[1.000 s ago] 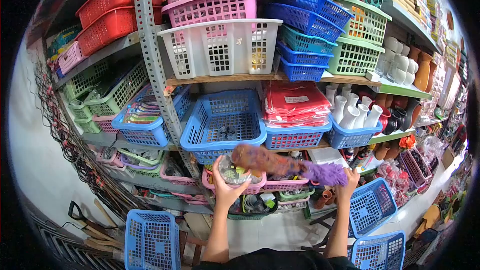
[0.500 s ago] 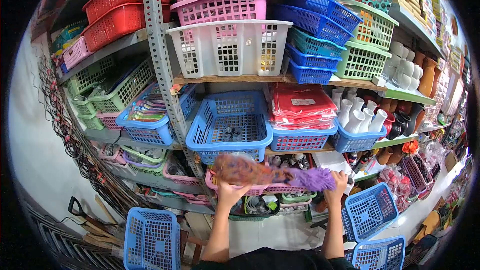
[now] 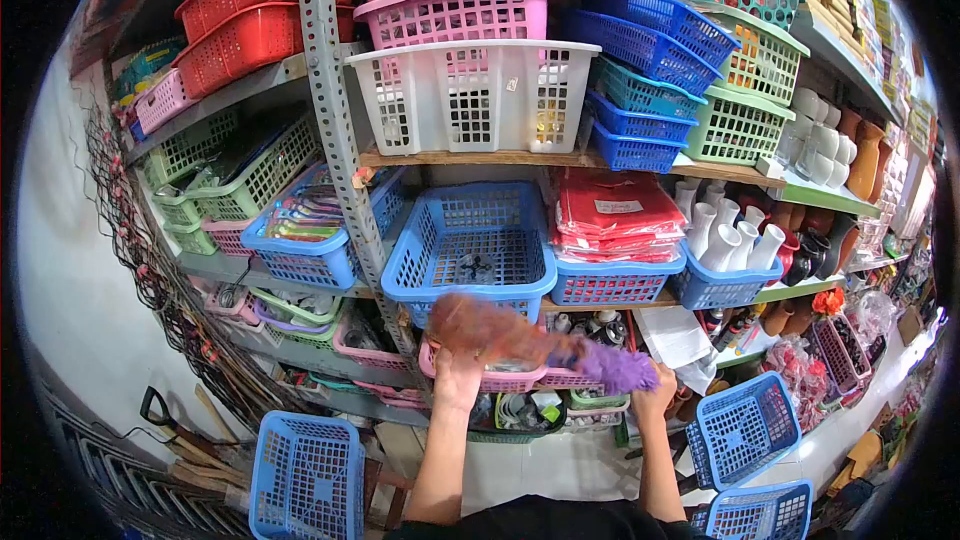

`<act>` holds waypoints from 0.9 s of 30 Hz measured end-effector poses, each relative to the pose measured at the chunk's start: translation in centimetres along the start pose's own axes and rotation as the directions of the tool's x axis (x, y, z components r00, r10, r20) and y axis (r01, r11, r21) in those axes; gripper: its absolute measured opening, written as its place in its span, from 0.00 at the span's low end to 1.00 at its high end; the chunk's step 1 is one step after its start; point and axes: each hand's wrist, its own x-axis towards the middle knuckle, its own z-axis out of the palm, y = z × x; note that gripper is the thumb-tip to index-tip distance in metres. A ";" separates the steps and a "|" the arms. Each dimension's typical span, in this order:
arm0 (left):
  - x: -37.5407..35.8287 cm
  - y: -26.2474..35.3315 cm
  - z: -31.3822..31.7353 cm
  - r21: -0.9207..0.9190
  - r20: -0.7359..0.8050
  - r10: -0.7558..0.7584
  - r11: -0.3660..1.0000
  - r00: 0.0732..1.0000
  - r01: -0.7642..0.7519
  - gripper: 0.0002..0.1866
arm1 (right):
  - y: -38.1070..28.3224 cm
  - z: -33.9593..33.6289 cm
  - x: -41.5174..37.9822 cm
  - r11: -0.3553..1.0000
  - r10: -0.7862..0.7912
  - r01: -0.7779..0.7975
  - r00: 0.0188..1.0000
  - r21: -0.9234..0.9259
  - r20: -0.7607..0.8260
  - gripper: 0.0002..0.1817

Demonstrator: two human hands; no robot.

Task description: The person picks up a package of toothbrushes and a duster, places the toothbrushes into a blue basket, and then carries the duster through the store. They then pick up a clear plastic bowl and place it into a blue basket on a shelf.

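A brown, mottled vase-shaped thing, smeared by motion, lies nearly level in front of the shelves. My left hand supports its wide end from below, fingers partly hidden behind it. At its narrow end is a purple shaggy duster, which my right hand grips with the fingers closed at its far end. Just beyond the vase-shaped thing, a blue basket sits on the middle shelf with a small dark item in its bottom.
Red packets and white vases fill the blue baskets to the right. A perforated metal post stands left of centre. Above are a white basket and pink baskets. Blue baskets stand low at both sides.
The vase-shaped thing has tilted slightly, and my right hand with the duster has moved a little left and down. The view has shifted slightly.
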 end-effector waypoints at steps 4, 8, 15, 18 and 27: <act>0.2 0.0 -0.3 -0.078 0.120 0.033 0.997 0.992 -0.024 0.38 | 0.1 0.9 -0.6 0.997 0.065 -0.066 0.998 -0.043 -0.027 0.06; 0.4 -0.1 -0.9 -0.031 -0.002 0.046 0.998 0.999 -0.046 0.38 | -0.6 0.7 -1.2 0.999 0.016 -0.016 1.000 0.048 -0.002 0.06; -0.1 0.5 -0.5 -0.157 0.124 0.049 0.987 0.991 -0.029 0.36 | -0.4 1.3 -1.4 0.998 0.061 -0.062 0.998 0.032 0.019 0.04; -0.2 0.5 -0.3 -0.148 0.030 0.061 0.987 0.998 -0.056 0.38 | -1.1 1.3 -1.6 0.993 0.061 -0.066 0.997 0.097 0.056 0.04; -0.5 0.7 0.3 -0.261 0.077 -0.028 0.964 0.997 0.047 0.37 | -0.7 1.6 -1.5 0.997 0.069 -0.066 0.995 -0.040 0.069 0.03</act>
